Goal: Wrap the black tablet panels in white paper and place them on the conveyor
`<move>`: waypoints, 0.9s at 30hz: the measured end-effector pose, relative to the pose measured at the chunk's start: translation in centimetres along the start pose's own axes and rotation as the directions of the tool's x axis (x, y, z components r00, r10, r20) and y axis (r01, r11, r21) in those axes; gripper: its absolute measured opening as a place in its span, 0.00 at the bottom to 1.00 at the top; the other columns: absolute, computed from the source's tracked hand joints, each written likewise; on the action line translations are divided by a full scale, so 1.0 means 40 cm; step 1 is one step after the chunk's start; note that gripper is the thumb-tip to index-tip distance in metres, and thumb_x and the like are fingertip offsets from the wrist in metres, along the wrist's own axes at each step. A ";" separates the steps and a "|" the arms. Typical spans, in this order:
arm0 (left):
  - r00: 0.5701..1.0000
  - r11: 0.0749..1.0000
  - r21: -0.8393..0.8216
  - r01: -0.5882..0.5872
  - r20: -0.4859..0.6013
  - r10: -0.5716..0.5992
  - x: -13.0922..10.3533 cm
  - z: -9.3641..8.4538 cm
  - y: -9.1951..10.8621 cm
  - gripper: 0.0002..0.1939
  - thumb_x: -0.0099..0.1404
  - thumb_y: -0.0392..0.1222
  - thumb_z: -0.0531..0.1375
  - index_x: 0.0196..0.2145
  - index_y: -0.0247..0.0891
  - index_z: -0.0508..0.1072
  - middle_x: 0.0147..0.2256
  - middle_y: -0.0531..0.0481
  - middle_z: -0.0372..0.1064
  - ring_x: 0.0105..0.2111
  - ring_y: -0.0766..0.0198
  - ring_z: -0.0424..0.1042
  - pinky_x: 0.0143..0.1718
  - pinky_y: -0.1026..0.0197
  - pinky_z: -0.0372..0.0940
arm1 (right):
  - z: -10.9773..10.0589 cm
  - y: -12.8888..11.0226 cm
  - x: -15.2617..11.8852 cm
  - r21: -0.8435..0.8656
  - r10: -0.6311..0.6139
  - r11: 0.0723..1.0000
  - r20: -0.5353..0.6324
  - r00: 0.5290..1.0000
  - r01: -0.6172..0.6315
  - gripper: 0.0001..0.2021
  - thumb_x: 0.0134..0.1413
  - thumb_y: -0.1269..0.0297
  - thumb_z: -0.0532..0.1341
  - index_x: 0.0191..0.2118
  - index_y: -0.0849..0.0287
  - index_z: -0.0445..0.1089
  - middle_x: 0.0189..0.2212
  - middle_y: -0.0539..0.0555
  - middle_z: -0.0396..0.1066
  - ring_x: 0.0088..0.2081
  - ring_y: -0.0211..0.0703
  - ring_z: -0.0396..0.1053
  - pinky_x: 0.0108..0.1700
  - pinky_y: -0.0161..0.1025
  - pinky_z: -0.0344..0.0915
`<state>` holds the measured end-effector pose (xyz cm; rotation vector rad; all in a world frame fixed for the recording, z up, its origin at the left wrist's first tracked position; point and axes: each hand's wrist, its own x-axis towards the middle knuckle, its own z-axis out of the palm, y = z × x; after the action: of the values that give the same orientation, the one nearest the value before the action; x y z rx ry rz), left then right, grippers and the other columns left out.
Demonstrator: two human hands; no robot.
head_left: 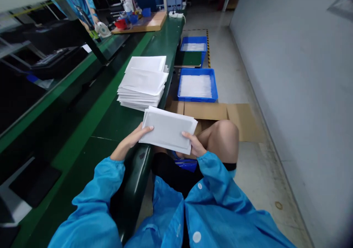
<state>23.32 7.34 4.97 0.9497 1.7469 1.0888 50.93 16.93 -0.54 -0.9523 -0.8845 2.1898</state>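
Between my two hands is a small stack of white envelopes (168,130), held tilted over the front edge of the green bench. My left hand (135,135) grips its left end, thumb on top and the other fingers hidden beneath. At the right end my right hand (195,144) clasps it the same way, with the thumb lying over the upper face. Just beyond, on the bench, a taller pile of white envelopes (145,81) sits in uneven layers.
The green bench (104,119) runs along my left. An open cardboard box (205,110) stands on the floor by my knee. Past it are a blue tray (215,88) of white items and another blue tray (205,42). A grey wall (289,57) bounds the right. Another person's sleeve (89,2) shows across the bench.
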 end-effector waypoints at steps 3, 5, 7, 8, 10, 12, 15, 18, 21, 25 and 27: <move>0.992 0.997 -0.035 0.068 0.108 -0.064 -0.038 0.061 -0.014 0.43 0.56 0.65 0.70 0.64 0.43 0.71 0.59 0.40 0.75 0.61 0.38 0.73 0.62 0.42 0.71 | -0.061 0.027 -0.073 0.039 0.029 0.999 -0.066 0.997 -0.027 0.24 0.36 0.48 0.79 0.38 0.52 0.76 0.34 0.53 0.84 0.43 0.61 0.83 0.45 0.56 0.83; 0.992 0.999 -0.043 0.033 0.123 -0.027 -0.071 0.090 -0.026 0.47 0.56 0.64 0.70 0.68 0.45 0.67 0.63 0.41 0.71 0.64 0.38 0.69 0.65 0.42 0.68 | -0.088 0.059 -0.114 0.040 0.036 0.999 -0.102 0.994 -0.032 0.22 0.36 0.49 0.78 0.37 0.51 0.75 0.35 0.54 0.84 0.45 0.63 0.83 0.47 0.57 0.83; 0.991 0.999 -0.043 -0.003 0.137 0.009 -0.103 0.111 -0.044 0.50 0.58 0.65 0.70 0.72 0.46 0.62 0.67 0.42 0.67 0.67 0.37 0.65 0.68 0.42 0.64 | -0.106 0.097 -0.145 0.049 0.055 0.998 -0.130 0.990 -0.049 0.21 0.36 0.49 0.77 0.36 0.52 0.74 0.34 0.54 0.84 0.46 0.65 0.83 0.47 0.58 0.83; 0.988 0.999 -0.038 -0.012 0.154 0.018 -0.116 0.120 -0.056 0.51 0.59 0.65 0.69 0.73 0.46 0.59 0.69 0.42 0.64 0.69 0.37 0.63 0.70 0.42 0.62 | -0.114 0.115 -0.157 0.056 0.064 0.997 -0.144 0.988 -0.056 0.21 0.36 0.48 0.77 0.36 0.52 0.74 0.34 0.55 0.84 0.46 0.65 0.83 0.47 0.59 0.83; 0.980 1.000 -0.023 -0.014 0.198 0.018 -0.139 0.136 -0.085 0.53 0.60 0.66 0.67 0.75 0.46 0.55 0.72 0.42 0.58 0.71 0.37 0.59 0.73 0.41 0.58 | -0.127 0.147 -0.176 0.071 0.077 0.995 -0.181 0.981 -0.065 0.22 0.35 0.49 0.76 0.37 0.53 0.75 0.33 0.56 0.84 0.45 0.66 0.84 0.46 0.60 0.82; 0.975 1.000 -0.006 0.000 0.222 0.002 -0.155 0.151 -0.116 0.55 0.60 0.69 0.66 0.77 0.46 0.52 0.75 0.42 0.52 0.74 0.36 0.54 0.75 0.40 0.52 | -0.142 0.172 -0.192 0.088 0.083 0.994 -0.223 0.971 -0.065 0.23 0.35 0.50 0.75 0.39 0.54 0.75 0.32 0.56 0.84 0.43 0.66 0.84 0.45 0.60 0.82; 0.974 1.000 0.004 0.013 0.228 -0.013 -0.169 0.177 -0.144 0.57 0.59 0.73 0.65 0.77 0.47 0.52 0.77 0.42 0.47 0.77 0.36 0.46 0.78 0.38 0.44 | -0.168 0.198 -0.216 0.117 0.113 0.989 -0.245 0.963 -0.086 0.22 0.36 0.50 0.74 0.39 0.54 0.76 0.30 0.57 0.83 0.41 0.68 0.84 0.44 0.63 0.81; 0.959 0.996 -0.085 0.001 0.282 0.023 -0.157 0.193 -0.122 0.46 0.61 0.74 0.63 0.71 0.53 0.63 0.73 0.45 0.57 0.75 0.39 0.51 0.76 0.38 0.50 | -0.193 0.211 -0.236 0.106 0.105 0.991 -0.230 0.967 -0.083 0.22 0.37 0.47 0.72 0.39 0.53 0.78 0.28 0.59 0.83 0.39 0.71 0.84 0.44 0.67 0.80; 0.993 0.982 -0.173 -0.080 0.072 0.094 -0.101 0.143 -0.062 0.31 0.60 0.69 0.67 0.56 0.54 0.75 0.61 0.44 0.73 0.63 0.40 0.71 0.65 0.40 0.67 | -0.214 0.213 -0.244 0.003 -0.008 1.000 -0.220 0.975 0.009 0.26 0.42 0.42 0.68 0.45 0.51 0.79 0.33 0.62 0.84 0.43 0.74 0.83 0.48 0.70 0.78; 0.854 0.972 -0.121 -0.199 -0.508 0.112 -0.002 -0.046 0.001 0.28 0.57 0.63 0.67 0.49 0.48 0.69 0.57 0.44 0.69 0.61 0.48 0.69 0.61 0.44 0.68 | -0.254 0.212 -0.235 -0.091 -0.133 0.989 -0.205 0.970 0.117 0.27 0.48 0.37 0.62 0.48 0.47 0.79 0.33 0.61 0.83 0.48 0.76 0.81 0.54 0.74 0.74; 0.785 0.977 -0.110 -0.182 -0.614 0.077 0.048 -0.148 0.026 0.28 0.58 0.62 0.65 0.50 0.46 0.66 0.57 0.44 0.67 0.62 0.49 0.67 0.57 0.47 0.69 | -0.282 0.207 -0.220 -0.073 -0.146 0.988 -0.211 0.966 0.133 0.23 0.49 0.38 0.62 0.43 0.47 0.80 0.29 0.61 0.81 0.50 0.77 0.80 0.56 0.76 0.72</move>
<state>17.36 7.72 7.00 0.6548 2.0700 1.7486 62.76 9.34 -9.25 -1.0982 -0.8871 1.9096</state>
